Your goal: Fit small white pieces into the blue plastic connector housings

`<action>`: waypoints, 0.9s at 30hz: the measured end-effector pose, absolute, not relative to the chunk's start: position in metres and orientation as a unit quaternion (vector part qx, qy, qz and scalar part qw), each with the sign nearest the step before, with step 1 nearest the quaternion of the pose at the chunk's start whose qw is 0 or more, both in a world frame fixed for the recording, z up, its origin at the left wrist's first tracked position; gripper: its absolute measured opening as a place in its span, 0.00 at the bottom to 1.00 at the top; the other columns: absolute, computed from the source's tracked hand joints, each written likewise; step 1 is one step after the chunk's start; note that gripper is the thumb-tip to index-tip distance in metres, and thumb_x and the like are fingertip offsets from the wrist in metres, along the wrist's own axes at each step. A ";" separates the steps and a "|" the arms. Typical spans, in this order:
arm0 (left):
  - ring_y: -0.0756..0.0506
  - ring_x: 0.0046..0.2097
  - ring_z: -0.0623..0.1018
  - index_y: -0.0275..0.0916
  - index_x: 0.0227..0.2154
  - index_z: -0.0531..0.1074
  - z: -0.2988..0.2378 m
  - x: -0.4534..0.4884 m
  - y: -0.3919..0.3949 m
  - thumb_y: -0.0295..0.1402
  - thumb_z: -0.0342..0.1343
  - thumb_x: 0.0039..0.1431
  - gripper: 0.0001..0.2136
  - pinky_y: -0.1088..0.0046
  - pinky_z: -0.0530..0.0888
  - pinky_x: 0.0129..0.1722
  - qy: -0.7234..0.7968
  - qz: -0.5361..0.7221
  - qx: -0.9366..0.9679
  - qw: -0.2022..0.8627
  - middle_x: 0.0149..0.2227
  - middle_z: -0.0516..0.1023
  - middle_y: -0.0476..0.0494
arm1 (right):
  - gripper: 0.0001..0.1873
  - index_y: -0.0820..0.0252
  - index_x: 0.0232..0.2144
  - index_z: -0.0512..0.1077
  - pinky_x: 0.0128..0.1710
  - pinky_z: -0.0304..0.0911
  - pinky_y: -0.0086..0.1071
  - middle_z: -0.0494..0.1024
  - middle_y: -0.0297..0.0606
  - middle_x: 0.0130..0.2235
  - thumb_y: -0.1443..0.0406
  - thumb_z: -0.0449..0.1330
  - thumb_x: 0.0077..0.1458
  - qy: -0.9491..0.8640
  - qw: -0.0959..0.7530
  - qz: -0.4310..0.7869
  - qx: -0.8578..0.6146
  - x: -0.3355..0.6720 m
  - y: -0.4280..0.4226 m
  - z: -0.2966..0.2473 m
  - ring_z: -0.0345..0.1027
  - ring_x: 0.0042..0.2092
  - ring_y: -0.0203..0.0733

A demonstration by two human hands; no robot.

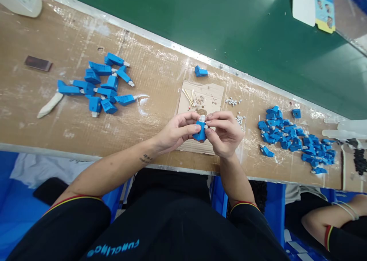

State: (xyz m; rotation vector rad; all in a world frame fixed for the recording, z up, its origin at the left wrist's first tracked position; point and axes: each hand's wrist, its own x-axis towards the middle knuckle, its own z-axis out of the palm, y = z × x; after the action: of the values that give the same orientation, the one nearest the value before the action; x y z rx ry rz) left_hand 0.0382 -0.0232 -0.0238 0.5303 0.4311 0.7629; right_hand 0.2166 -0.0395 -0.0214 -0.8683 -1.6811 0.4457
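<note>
My left hand (176, 132) and my right hand (225, 134) meet over a cardboard pad (200, 94) at the bench's near edge. Together they pinch a small blue plastic part (200, 132) with a white tip poking out of its top. The left thumb and fingers press its left side. My right fingers curl around its right side and top. A group of assembled blue parts with white tips (100, 85) lies to the left. A heap of loose blue pieces (295, 138) lies to the right.
Thin sticks (188, 97) and small white bits (233, 101) lie on and beside the pad. A single blue part (201, 71) sits near the green conveyor belt (229, 23). A white strip (50, 105), a dark card (38, 63) and another person's arm (329, 219) are nearby.
</note>
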 end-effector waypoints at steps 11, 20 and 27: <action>0.52 0.28 0.81 0.36 0.31 0.73 -0.024 0.037 -0.023 0.43 0.79 0.51 0.22 0.77 0.80 0.32 0.226 0.407 0.337 0.818 0.28 0.81 0.50 | 0.07 0.49 0.39 0.81 0.40 0.81 0.35 0.85 0.34 0.41 0.69 0.68 0.62 -0.740 0.541 0.204 -0.343 0.223 -0.037 -0.012 0.83 0.41 0.40; 0.51 0.29 0.81 0.35 0.32 0.77 -0.022 0.032 -0.020 0.43 0.79 0.51 0.19 0.77 0.81 0.31 0.221 0.395 0.378 0.808 0.29 0.82 0.48 | 0.07 0.46 0.44 0.83 0.41 0.81 0.36 0.86 0.37 0.44 0.57 0.69 0.65 -0.712 0.541 0.302 -0.331 0.229 -0.037 -0.015 0.83 0.43 0.41; 0.51 0.28 0.80 0.34 0.29 0.78 -0.022 0.028 -0.017 0.46 0.78 0.51 0.20 0.77 0.79 0.31 0.240 0.364 0.420 0.796 0.28 0.82 0.46 | 0.15 0.49 0.45 0.83 0.49 0.82 0.42 0.87 0.40 0.45 0.48 0.66 0.65 -0.709 0.475 0.368 -0.369 0.227 -0.040 -0.014 0.83 0.49 0.46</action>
State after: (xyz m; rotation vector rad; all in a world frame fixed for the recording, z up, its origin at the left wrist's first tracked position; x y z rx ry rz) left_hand 0.0280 -0.0167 -0.0221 0.9017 0.5158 0.7808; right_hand 0.2272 -0.0401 -0.0139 -0.9012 -1.7338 0.9007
